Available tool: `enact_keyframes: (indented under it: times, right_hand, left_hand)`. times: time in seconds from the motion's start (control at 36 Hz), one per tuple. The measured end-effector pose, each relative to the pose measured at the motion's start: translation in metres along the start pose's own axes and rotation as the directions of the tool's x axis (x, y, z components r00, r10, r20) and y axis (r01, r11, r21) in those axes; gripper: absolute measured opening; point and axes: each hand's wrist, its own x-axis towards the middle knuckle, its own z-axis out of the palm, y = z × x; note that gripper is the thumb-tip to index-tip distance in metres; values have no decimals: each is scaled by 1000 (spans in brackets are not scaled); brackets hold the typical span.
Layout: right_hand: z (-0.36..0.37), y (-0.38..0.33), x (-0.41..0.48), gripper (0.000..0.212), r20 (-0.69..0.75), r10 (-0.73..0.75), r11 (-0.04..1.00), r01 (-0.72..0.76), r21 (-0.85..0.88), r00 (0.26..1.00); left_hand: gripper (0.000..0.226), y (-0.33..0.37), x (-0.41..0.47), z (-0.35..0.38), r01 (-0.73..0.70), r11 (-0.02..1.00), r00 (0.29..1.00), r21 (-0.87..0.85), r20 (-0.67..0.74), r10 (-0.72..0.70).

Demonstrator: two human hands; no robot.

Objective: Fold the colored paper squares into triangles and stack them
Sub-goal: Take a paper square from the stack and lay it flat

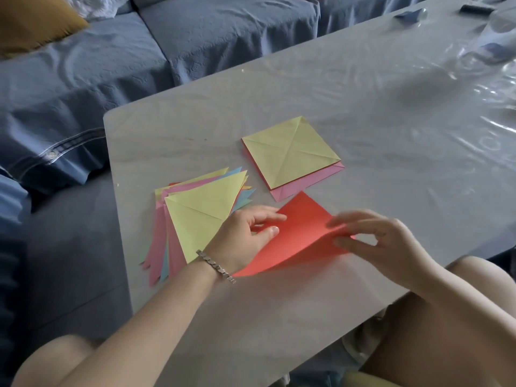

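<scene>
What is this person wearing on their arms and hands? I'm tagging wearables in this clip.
No sleeves or gloves show on either arm. The left hand has a silver-coloured bracelet of small square metal links at the wrist. The right hand shows no ring, watch or band, though it is slightly blurred, so small details could be missed.

Surfaces as seen: red paper sheet is matt and smooth. Folded triangles are matt, creased paper. The table is under glossy, wrinkled clear plastic film. Sofa cover is quilted cloth. Bracelet is shiny metal.
</scene>
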Motion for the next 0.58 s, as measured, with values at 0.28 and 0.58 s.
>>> enact_keyframes:
  times: [0.28,0.58]
  right_hand:
    - [14,-17,22,15,-97,235,969,-226,99,967]
    - [34,-31,29,20,-128,264,957,-243,159,956]
  left_hand:
    - [31,5,-13,3,71,996,997,-55,18,-70]
    - [30,25,-22,-1,71,989,994,-133,-72,-81]
